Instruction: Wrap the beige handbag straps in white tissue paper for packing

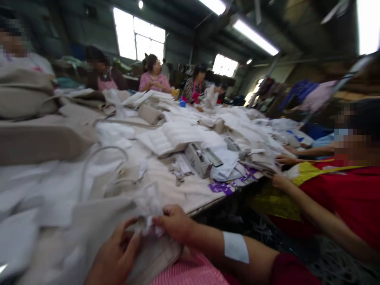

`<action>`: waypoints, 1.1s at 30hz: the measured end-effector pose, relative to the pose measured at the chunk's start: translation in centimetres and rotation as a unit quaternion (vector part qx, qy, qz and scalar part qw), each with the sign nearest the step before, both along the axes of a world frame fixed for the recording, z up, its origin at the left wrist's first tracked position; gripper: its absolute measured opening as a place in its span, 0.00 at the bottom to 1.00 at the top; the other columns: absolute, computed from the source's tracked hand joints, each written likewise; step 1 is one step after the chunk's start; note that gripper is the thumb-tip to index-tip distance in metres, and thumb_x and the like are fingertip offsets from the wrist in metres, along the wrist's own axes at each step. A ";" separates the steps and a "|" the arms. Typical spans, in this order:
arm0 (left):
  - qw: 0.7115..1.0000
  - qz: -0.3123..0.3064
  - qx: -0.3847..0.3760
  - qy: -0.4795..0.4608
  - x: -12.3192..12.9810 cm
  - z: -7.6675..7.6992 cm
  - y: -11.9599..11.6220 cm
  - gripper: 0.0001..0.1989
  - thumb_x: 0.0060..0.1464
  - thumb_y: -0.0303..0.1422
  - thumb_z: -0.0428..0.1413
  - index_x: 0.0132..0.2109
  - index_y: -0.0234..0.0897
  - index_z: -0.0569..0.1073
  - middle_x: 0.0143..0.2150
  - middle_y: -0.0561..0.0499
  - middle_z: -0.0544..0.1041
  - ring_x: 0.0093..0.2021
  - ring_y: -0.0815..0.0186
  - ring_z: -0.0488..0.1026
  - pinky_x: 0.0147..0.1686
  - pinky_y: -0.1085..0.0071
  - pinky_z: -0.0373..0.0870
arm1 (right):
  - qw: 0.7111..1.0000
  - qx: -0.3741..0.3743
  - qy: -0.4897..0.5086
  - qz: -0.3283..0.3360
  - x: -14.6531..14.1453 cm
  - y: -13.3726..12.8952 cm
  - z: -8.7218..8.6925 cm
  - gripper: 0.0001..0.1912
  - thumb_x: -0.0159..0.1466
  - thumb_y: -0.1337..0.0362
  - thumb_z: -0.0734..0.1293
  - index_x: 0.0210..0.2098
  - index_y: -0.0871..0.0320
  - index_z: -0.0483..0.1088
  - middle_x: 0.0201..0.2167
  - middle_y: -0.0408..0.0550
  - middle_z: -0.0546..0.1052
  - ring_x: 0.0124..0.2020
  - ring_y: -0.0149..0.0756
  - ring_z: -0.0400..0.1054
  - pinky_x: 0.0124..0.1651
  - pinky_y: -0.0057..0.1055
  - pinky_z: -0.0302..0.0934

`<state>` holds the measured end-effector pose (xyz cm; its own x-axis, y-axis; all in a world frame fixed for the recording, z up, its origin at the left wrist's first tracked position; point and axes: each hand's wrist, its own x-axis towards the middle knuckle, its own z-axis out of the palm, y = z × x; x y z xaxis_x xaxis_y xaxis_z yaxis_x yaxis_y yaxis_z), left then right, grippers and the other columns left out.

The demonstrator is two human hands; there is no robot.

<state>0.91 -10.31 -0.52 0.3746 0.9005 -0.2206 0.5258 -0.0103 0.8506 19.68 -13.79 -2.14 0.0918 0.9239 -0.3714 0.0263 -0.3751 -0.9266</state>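
Your right hand (178,223) had a narrow grip on a white strip (147,223) over the beige fabric piece (101,215) at the bench's (192,200) near edge; your left hand (117,249) curled beside it, its hold too blurred to tell; the handling looked unfinished; how much remained didn't show.

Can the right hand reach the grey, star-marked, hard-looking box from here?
Probably yes, once free: the right hand seems to pinch thin white translucent material, but only pale cloth appears to lie between it and the grey box.
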 end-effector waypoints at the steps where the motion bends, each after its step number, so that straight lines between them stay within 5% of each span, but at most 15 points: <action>1: 0.998 0.026 -0.041 -0.033 -0.2 -0.2 -0.1 0.23 0.54 0.45 0.54 0.53 0.39 0.66 0.37 0.46 0.80 0.37 0.54 0.78 0.30 0.64 0.77 | 1.000 0.010 -0.001 -0.001 0.0 0.0 -0.1 0.20 0.54 0.49 0.71 0.27 0.63 0.70 0.20 0.39 0.66 0.23 0.26 0.58 0.25 0.23 0.52; 5: 0.953 0.104 -0.220 -0.181 0.0 -0.1 -0.1 0.23 0.59 0.45 0.51 0.55 0.35 0.65 0.53 0.36 0.74 0.44 0.53 0.77 0.29 0.64 0.78 | 0.998 0.018 0.061 0.021 0.2 0.2 -0.3 0.23 0.55 0.47 0.70 0.29 0.63 0.69 0.21 0.39 0.66 0.22 0.25 0.55 0.25 0.23 0.49; 10: 0.874 0.067 -0.331 -0.348 0.6 0.3 0.3 0.20 0.60 0.43 0.54 0.51 0.31 0.71 0.48 0.38 0.77 0.43 0.59 0.76 0.34 0.69 0.76 | 0.992 0.000 0.120 0.041 0.2 -0.2 0.8 0.22 0.56 0.46 0.69 0.31 0.62 0.69 0.18 0.37 0.63 0.18 0.22 0.50 0.22 0.23 0.44; 14: 0.845 0.088 -0.364 -0.381 0.6 -0.3 0.7 0.16 0.56 0.39 0.59 0.45 0.29 0.74 0.43 0.41 0.79 0.41 0.63 0.76 0.40 0.69 0.75 | 0.995 -0.016 0.073 0.063 0.5 0.0 1.5 0.23 0.59 0.44 0.65 0.26 0.60 0.65 0.16 0.37 0.62 0.16 0.23 0.51 0.21 0.24 0.44; 18: 0.870 0.120 -0.315 -0.360 0.7 -1.0 0.3 0.19 0.49 0.38 0.64 0.45 0.31 0.75 0.43 0.44 0.80 0.41 0.61 0.77 0.44 0.65 0.75 | 0.995 0.020 -0.065 0.073 0.5 0.4 2.2 0.23 0.60 0.45 0.65 0.29 0.61 0.69 0.23 0.43 0.72 0.26 0.29 0.62 0.28 0.25 0.54; 25: 0.986 0.079 -0.107 -0.101 0.8 -0.6 -1.4 0.16 0.50 0.40 0.61 0.42 0.32 0.74 0.36 0.46 0.80 0.36 0.57 0.77 0.35 0.66 0.72 | 0.996 -0.017 -0.092 0.006 -1.6 0.6 2.1 0.12 0.58 0.61 0.66 0.38 0.63 0.70 0.27 0.45 0.74 0.26 0.32 0.67 0.28 0.26 0.61; 29: 1.000 0.003 -0.001 0.003 0.4 0.9 -0.7 0.15 0.54 0.44 0.56 0.39 0.35 0.75 0.34 0.47 0.80 0.35 0.58 0.76 0.35 0.67 0.69 | 0.998 -0.017 -0.055 0.019 -2.0 0.8 1.9 0.11 0.58 0.63 0.63 0.38 0.63 0.69 0.25 0.44 0.72 0.20 0.31 0.65 0.23 0.27 0.61; 33: 0.999 0.002 0.044 0.026 0.3 0.9 0.9 0.21 0.56 0.47 0.52 0.46 0.35 0.73 0.40 0.44 0.80 0.40 0.56 0.77 0.39 0.66 0.71 | 1.000 -0.003 -0.005 0.030 -1.9 0.6 2.0 0.14 0.57 0.63 0.64 0.42 0.62 0.70 0.28 0.43 0.73 0.21 0.30 0.65 0.23 0.26 0.61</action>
